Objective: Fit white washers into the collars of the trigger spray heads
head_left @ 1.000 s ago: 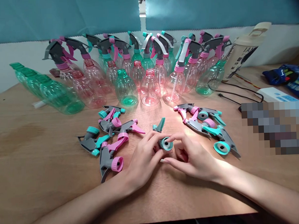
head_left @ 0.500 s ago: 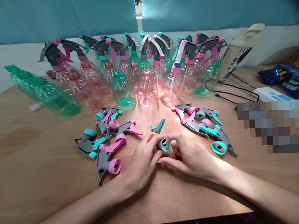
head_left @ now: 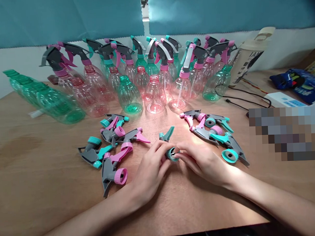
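My left hand [head_left: 151, 168] grips a grey spray head with a teal screw cap [head_left: 169, 149] low over the wooden table [head_left: 32, 177]. Its teal trigger points away from me. My right hand [head_left: 202, 162] pinches at the cap's open end with thumb and forefinger. A pile of loose spray heads [head_left: 110, 147] lies left of my hands. Another pile of spray heads [head_left: 214, 131] lies to the right.
Several pink and teal plastic bottles [head_left: 154, 94] stand at the back, many with spray heads fitted. Teal bottles [head_left: 45, 97] lie stacked at left. A beige jug [head_left: 250, 56], black cables [head_left: 247, 99], a white power strip [head_left: 286, 99] and a blue packet [head_left: 298, 80] sit at right.
My right fingers have closed in on the teal cap, from beside it to pinching its open end. The left hand keeps its hold.
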The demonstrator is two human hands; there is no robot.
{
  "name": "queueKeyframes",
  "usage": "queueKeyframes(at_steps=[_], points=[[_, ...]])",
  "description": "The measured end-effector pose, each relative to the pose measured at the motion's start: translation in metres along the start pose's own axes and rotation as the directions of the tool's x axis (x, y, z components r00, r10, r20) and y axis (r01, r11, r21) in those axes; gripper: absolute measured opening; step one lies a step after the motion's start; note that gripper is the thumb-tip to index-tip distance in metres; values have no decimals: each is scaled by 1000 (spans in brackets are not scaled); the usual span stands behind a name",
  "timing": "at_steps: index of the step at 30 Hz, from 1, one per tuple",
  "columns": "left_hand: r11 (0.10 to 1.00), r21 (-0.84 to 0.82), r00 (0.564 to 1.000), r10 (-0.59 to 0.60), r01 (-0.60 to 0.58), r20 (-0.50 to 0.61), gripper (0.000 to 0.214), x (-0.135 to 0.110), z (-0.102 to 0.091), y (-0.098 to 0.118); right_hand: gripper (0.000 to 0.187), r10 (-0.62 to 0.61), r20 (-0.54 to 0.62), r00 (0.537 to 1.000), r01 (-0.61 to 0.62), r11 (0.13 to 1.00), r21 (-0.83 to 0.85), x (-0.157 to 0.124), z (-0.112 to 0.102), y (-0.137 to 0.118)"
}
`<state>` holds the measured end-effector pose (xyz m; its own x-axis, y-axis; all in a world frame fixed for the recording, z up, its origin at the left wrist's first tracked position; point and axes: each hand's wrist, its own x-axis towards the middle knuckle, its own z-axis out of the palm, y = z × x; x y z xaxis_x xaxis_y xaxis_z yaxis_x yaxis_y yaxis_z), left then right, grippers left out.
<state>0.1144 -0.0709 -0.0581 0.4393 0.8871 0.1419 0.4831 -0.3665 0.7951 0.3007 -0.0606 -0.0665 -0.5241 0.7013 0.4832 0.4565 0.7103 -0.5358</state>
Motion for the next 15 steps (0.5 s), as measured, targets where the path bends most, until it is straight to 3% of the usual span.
queueKeyframes(at_steps=[6, 11, 13, 15], points=[[999, -42, 1000, -16, 17, 14, 30, 2, -3, -1, 17, -83, -48, 995, 83, 997, 2, 2, -3, 0], [994, -61, 991, -98, 93, -89, 24, 5, -3, -2, 16, -109, -121, 987, 107, 994, -27, -1, -8, -9], [996, -59, 996, -69, 66, -50, 26, 3, 1, 0, 11, -61, -204, 977, 54, 998, -37, -1, -10, -7], [996, -73, 999, -44, 44, 3, 27, 1, 5, 3, 9, 72, -265, 962, -70, 997, 20, 0, -12, 0]])
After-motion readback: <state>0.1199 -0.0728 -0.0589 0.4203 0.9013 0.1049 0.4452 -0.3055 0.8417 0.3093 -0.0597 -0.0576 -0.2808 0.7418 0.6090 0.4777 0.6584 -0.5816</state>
